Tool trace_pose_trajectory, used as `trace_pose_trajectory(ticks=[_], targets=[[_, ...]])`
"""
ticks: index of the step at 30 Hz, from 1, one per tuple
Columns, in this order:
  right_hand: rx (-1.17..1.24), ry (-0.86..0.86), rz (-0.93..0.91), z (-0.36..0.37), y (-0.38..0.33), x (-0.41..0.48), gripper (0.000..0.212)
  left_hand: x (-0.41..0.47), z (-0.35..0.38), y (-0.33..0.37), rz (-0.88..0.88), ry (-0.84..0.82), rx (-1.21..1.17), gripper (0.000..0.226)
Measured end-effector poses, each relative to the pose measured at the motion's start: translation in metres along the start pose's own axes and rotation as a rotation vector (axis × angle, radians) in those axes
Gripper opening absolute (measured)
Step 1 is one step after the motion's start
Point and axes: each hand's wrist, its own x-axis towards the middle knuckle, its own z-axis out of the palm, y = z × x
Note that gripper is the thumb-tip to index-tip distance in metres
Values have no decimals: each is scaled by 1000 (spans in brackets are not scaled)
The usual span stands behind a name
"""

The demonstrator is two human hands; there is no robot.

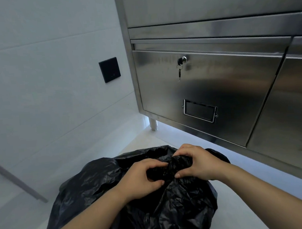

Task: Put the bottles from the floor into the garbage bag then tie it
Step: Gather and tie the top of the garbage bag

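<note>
A black garbage bag (98,195) sits bulging on the white floor right in front of me. Its top is gathered into a twisted bunch between my hands. My left hand (142,179) pinches the left side of that bunch. On the right side, my right hand (196,162) curls over the bunch with its thumb underneath. The two hands almost touch. No bottles are in sight; whatever is in the bag is hidden.
A stainless steel cabinet (216,84) stands close ahead on short legs, with a key (180,71) hanging from its lock. A pale tiled wall with a black switch plate (109,69) is to the left. White floor (250,195) lies between bag and cabinet.
</note>
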Motion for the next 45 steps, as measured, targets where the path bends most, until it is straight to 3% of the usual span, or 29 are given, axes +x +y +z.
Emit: trace_pose_trajectory(ticks=[3,7,11,14,22,28,37,45], targets=[[9,-5,-5,3,-3,-1,40,-5,-4,2,-48,20,-93,38],[14,14,5,6,-5,0,40,-3,12,9,-276,134,-414,35],[-10,48,-2,8,-5,1,42,2,27,4,-339,223,-373,6],[8,18,-15,9,-6,-2,44,3,30,-2,-370,228,-414,14],[-10,-67,36,18,-2,-8,63,-1,36,-9,-316,238,-258,24],[-183,-139,138,30,8,-8,76,-7,43,-16,-330,169,-189,26],[-51,-143,127,37,17,-6,33,-10,52,-19,-337,67,-139,25],[122,-23,213,1,-20,-16,26,-17,3,28,-348,-28,-269,31]])
